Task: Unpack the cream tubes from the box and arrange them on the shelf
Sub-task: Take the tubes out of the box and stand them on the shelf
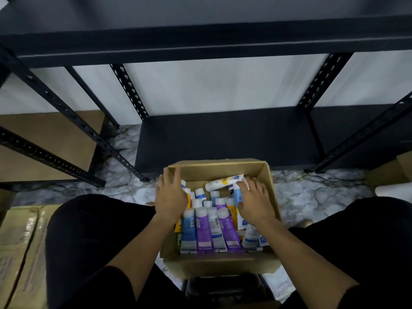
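Note:
An open cardboard box (223,169) stands on the floor between my knees, packed with several cream tubes (206,228) in purple, blue, white and orange, caps pointing away from me. My left hand (170,195) lies over the box's left wall with straight fingers, holding nothing that I can see. On the right side of the box, my right hand (253,201) is down among the tubes, its fingers touching a light-blue tube (237,195). A white tube (224,182) lies crosswise at the far end. The dark shelf (223,134) is bare just beyond the box.
Black perforated uprights (130,90) frame the shelving unit, with an upper shelf (200,39) overhead. Cardboard cartons (20,253) lie at the left, and another carton (44,143) sits on the left rack. The floor is marbled grey. A dark stool (223,288) is below the box.

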The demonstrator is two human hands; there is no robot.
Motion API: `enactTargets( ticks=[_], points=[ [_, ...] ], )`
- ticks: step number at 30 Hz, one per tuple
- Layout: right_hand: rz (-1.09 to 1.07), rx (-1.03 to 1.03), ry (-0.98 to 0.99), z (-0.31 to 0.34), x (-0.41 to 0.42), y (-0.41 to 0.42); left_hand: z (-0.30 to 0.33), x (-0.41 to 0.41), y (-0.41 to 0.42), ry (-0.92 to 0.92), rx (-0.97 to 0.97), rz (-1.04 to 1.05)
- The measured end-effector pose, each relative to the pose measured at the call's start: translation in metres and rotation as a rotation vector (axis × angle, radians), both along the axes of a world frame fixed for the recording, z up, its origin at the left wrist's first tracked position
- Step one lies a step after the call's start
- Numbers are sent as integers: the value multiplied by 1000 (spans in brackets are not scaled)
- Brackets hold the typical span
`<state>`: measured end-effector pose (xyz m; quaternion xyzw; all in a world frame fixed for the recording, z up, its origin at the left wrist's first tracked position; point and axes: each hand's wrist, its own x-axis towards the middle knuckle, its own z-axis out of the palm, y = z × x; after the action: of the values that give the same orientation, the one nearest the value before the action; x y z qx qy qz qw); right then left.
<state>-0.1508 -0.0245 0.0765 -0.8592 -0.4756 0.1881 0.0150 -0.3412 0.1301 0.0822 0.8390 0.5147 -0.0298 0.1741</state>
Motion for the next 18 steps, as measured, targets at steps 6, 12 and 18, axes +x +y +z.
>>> enactTargets(
  ticks=[6,12,18],
  points=[
    [-149,-86,189,-12,-3,-5,-10,17,-7,-24,-2,-103],
    [-140,-120,128,-23,-4,1,-44,2,-6,233,-119,-136],
    [-120,-131,67,-36,-10,8,-56,8,16,358,-31,-525]
  ],
)
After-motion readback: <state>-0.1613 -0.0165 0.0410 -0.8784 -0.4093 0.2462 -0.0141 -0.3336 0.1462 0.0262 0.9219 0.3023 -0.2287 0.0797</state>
